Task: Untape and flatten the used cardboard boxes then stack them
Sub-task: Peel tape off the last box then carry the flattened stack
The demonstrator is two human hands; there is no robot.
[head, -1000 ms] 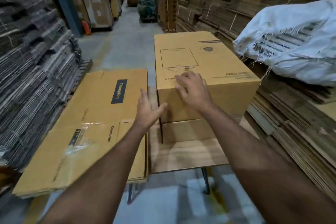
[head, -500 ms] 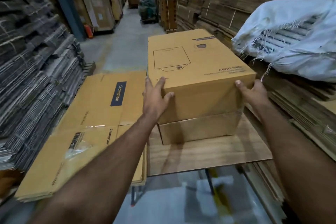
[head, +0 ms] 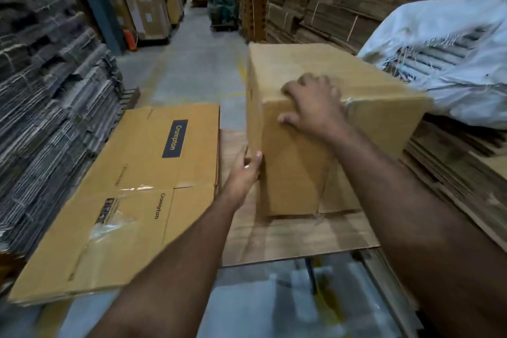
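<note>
The tall brown cardboard box (head: 329, 129) is standing on the pale wooden tabletop (head: 296, 236), right in front of the person, with one near vertical corner edge pointing back at the camera. The right hand (head: 312, 107) is lying draped over the box's near top edge, fingers spread and bent onto the top face where a strip of clear tape (head: 354, 101) is glinting just beside it to the right; it is pressing rather than pinching, though blur is softening the fingertips. The left hand (head: 245, 170) is sitting lower, against the box's left corner edge, thumb on the near face and fingers going round the side, bracing it. So the box is lying ahead and slightly right, its long axis running away down the aisle, and the right hand is the nearer one to that tape. To the left, touching the table's edge, the flattened yellow-brown Crompton carton sheets (head: 137, 186) are lying stacked. My read: the tape comes next, peeled by the right hand.
</note>
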